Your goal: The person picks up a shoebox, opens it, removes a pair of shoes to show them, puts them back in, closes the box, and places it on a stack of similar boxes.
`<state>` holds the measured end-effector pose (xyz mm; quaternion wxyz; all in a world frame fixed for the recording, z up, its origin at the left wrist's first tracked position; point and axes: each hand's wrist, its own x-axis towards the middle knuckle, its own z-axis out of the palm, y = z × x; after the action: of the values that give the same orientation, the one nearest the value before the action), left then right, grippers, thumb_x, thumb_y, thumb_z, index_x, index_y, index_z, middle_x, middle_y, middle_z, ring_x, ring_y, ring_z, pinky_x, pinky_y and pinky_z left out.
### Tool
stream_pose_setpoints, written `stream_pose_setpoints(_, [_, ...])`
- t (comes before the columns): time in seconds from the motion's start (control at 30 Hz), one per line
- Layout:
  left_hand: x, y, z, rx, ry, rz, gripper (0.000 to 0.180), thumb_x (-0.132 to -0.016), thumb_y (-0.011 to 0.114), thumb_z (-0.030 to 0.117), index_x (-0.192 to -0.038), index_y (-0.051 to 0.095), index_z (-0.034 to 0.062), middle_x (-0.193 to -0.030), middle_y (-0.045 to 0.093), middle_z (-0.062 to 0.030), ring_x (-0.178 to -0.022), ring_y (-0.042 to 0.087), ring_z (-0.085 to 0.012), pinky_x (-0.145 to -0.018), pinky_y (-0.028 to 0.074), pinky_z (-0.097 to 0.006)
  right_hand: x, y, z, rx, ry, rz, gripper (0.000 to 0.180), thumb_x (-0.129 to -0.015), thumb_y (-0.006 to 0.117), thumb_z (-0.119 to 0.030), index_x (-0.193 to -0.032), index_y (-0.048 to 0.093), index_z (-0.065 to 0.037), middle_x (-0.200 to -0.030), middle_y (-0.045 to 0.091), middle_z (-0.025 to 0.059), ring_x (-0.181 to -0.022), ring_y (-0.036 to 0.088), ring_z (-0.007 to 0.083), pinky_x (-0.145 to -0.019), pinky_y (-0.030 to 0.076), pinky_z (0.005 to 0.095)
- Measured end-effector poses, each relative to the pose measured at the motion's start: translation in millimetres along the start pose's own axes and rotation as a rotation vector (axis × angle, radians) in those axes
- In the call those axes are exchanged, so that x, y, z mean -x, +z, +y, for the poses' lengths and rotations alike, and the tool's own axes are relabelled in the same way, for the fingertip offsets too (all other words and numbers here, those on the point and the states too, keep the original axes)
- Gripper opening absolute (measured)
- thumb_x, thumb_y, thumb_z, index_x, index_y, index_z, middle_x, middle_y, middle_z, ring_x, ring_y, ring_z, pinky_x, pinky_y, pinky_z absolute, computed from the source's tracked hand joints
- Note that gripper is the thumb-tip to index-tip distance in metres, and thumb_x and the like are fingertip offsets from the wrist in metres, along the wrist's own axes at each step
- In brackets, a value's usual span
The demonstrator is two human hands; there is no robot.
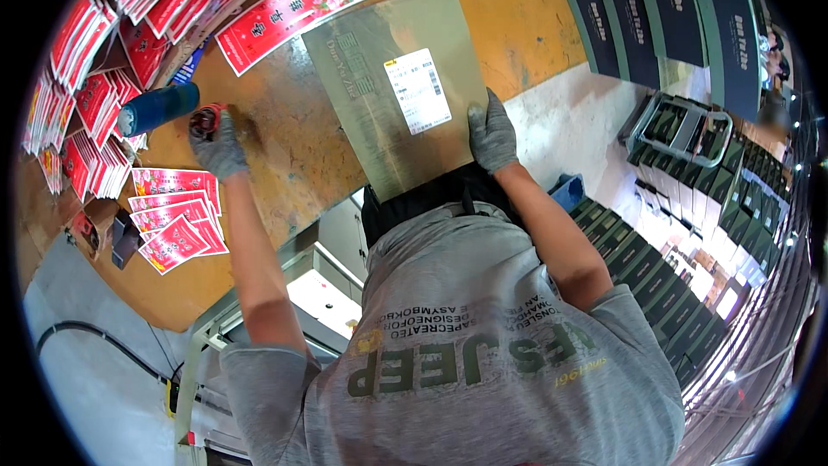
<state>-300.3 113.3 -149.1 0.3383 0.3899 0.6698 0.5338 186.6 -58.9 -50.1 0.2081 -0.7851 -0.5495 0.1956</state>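
A flat olive-green box [362,129] in shiny wrapping lies on the table before me, its near edge close to my waist. A white printed label [418,91] is stuck on its top face. My right hand [493,135], in a grey glove, grips the box's right edge with the thumb against the top. Off to the left, my gloved left hand [218,143] is closed around a small dark-red object [205,122], whose kind I cannot make out. Just beyond that hand lies a blue cylinder [159,110], perhaps a bottle or roll.
Red printed cards [177,216] lie fanned near my left forearm, with more stacks [99,112] farther left. A long red card [293,13] lies behind the box. Dark green boxes [664,17] stand at the far right. More boxes [655,285] and a grey crate [681,134] are beside me.
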Motion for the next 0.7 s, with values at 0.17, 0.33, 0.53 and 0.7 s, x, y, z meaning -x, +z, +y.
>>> stream_pose_setpoints(0.17, [-19, -12, -26, -0.16, -0.055, -0.006, 0.065, -0.077, 0.084, -0.002, -0.134, 0.052, -0.0015, -0.127, 0.063, -0.0112, -0.111, 0.064, -0.0213, -0.101, 0.052, -0.033, -5, -4, -8, -0.058, 0.131, -0.081, 0.056, -0.102, 0.046, -0.047, -0.136, 0.054, -0.003, -0.12, 0.065, 0.0269, -0.112, 0.062, 0.0443, -0.095, 0.049, 0.0475])
stream_pose_setpoints(0.33, [30, 1, -4, -0.062, -0.01, 0.089, 0.069, -0.079, 0.082, 0.0, -0.139, 0.048, -0.002, -0.138, 0.055, -0.0142, -0.124, 0.056, -0.0232, -0.106, 0.048, -0.038, -6, -7, -14, -0.068, 0.121, -0.087, 0.057, -0.104, 0.044, -0.049, -0.133, 0.056, -0.001, -0.117, 0.065, 0.0284, -0.109, 0.064, 0.0438, -0.092, 0.05, 0.0456])
stream_pose_setpoints(0.53, [204, 29, -6, 0.007, -0.19, -0.208, 0.064, -0.095, 0.07, 0.033, -0.146, 0.046, 0.0018, -0.145, 0.051, -0.0127, -0.129, 0.052, -0.0234, -0.112, 0.039, -0.037, -11, -3, 26, -0.579, 0.258, -0.232, 0.056, -0.1, 0.058, -0.047, -0.132, 0.058, -0.001, -0.116, 0.07, 0.0118, -0.104, 0.066, 0.022, -0.092, 0.052, 0.0347])
stream_pose_setpoints(0.7, [276, 94, 51, 0.189, -0.593, -0.449, 0.08, -0.089, 0.071, 0.055, -0.144, 0.047, 0.0013, -0.14, 0.054, -0.012, -0.128, 0.053, -0.0243, -0.109, 0.044, -0.038, -14, 13, 77, -1.215, 0.455, -0.578, 0.061, -0.099, 0.064, -0.039, -0.147, 0.049, -0.004, -0.132, 0.061, 0.007, -0.117, 0.057, 0.0138, -0.101, 0.048, 0.0285])
